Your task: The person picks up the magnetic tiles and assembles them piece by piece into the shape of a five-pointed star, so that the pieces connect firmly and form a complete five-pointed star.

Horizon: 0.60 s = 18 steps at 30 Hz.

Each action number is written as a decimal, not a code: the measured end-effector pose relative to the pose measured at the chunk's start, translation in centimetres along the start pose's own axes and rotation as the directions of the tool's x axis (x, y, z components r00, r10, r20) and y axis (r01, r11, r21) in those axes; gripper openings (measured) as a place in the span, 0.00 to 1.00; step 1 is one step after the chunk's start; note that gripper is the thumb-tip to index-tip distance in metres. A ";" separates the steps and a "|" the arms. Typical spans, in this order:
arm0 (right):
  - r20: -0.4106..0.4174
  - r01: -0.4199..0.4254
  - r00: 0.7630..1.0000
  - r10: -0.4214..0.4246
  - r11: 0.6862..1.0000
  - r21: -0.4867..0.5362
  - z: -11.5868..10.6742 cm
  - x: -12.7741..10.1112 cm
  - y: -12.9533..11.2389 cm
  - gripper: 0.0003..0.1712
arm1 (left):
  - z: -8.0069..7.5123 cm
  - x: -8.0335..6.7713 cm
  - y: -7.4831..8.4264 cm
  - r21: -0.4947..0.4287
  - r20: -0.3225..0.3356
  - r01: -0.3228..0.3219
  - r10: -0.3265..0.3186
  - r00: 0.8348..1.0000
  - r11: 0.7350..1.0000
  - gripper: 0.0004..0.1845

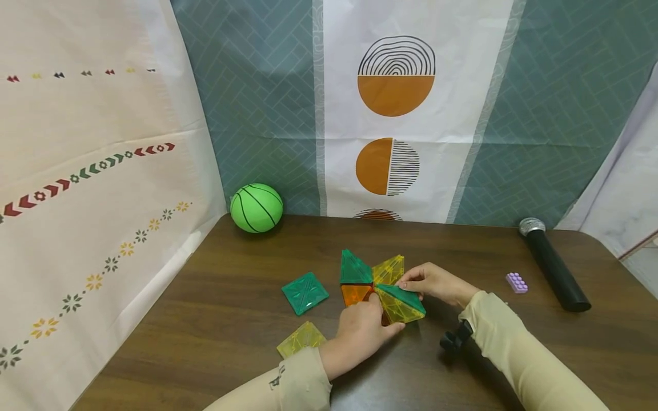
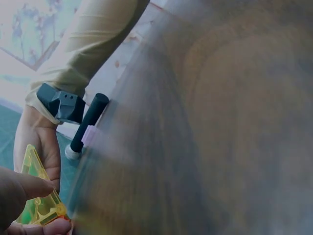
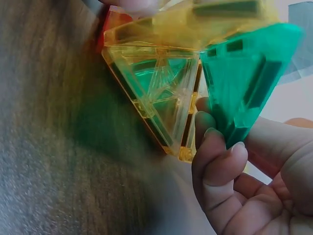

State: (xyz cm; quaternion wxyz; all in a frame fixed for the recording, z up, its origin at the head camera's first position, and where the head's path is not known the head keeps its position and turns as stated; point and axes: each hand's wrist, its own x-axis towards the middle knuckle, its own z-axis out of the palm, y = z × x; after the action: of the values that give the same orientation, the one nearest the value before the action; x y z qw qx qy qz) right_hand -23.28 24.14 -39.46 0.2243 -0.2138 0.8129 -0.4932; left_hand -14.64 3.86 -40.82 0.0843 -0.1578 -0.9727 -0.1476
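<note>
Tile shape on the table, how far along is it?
Several triangular tiles already stand joined in a cluster of green, yellow and orange. Both hands are on it: the left hand and right hand grip tiles at its right side. A green square and a yellow square lie loose beside it, unused.
</note>
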 end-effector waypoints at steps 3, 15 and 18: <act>-0.010 -0.004 1.000 0.003 1.000 -0.012 0.0 0.1 0.0 0.18 | 0.2 0.0 0.1 0.023 -0.013 -0.021 0.021 1.000 1.000 0.29; -0.185 -0.025 0.983 -0.002 0.989 -0.143 0.7 -0.2 0.3 0.13 | 0.5 -0.1 0.2 0.014 -0.035 -0.038 0.039 0.999 0.999 0.26; -0.206 -0.021 0.979 -0.006 0.992 -0.125 0.7 -0.6 0.4 0.14 | 0.5 -0.1 0.1 0.012 -0.047 -0.044 0.045 0.998 0.999 0.26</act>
State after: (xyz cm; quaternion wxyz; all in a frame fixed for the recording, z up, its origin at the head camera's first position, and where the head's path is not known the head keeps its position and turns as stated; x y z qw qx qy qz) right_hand -22.44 24.12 -39.98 0.1269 -0.1723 0.8621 -0.4593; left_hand -14.56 4.11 -41.28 0.1111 -0.1754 -0.9675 -0.1442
